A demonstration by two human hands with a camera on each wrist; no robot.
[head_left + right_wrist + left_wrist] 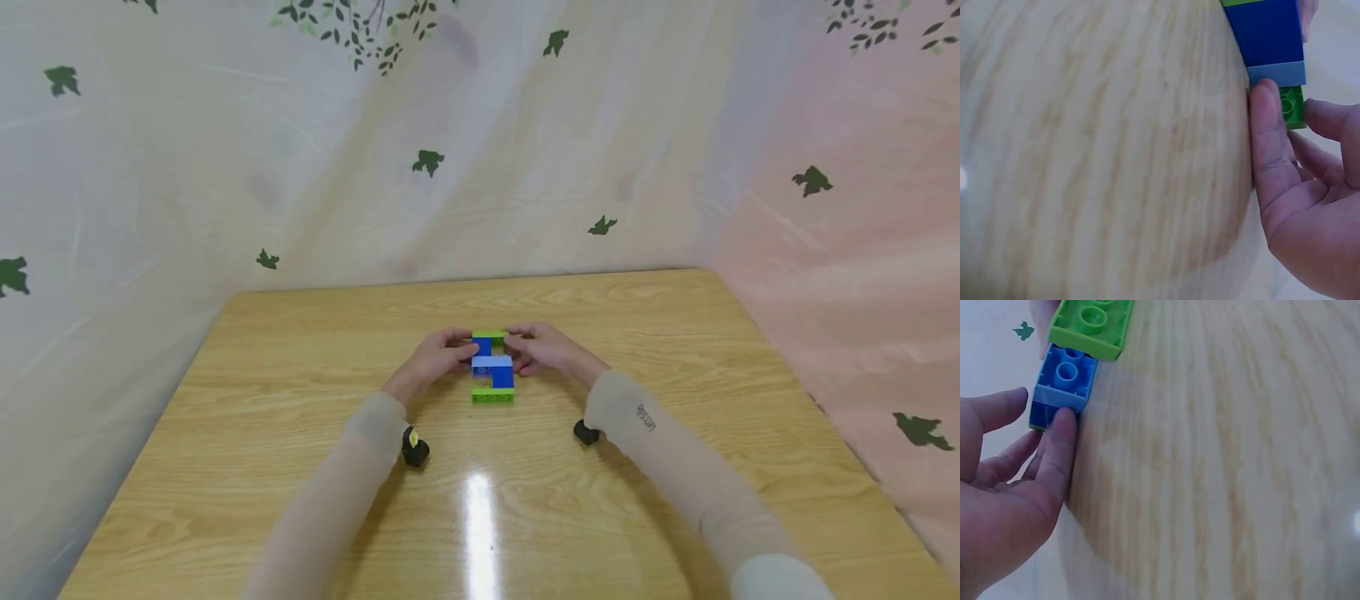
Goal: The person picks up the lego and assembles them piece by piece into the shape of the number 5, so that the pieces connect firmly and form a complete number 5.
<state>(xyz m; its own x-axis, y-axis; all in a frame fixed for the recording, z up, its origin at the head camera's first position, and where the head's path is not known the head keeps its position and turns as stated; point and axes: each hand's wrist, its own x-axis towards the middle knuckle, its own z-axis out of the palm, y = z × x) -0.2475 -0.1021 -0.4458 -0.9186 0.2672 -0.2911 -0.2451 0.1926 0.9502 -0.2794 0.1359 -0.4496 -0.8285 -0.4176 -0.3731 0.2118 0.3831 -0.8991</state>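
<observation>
Several toy building bricks, joined in a zigzag, lie on the table between the hands. The near green brick [492, 395] and light blue brick [492, 362] turn their hollow undersides toward the person. Dark blue bricks [502, 377] sit between the layers, and another green brick [489, 334] is at the far end. From the left, my left hand [437, 358] touches the far part; a fairly straight finger [1063, 428] meets the blue bricks, its thumb slightly apart. Opposite it, my right hand [545, 346] has a straight finger [1267, 119] against the light blue brick, its thumb beside the far green brick.
The bricks and both forearms are over a wood-grain table [315, 350]. A small black device [415, 448] is on the left wrist, another black device [586, 432] on the right. A pale cloth [480, 208] with green leaf and bird prints hangs behind.
</observation>
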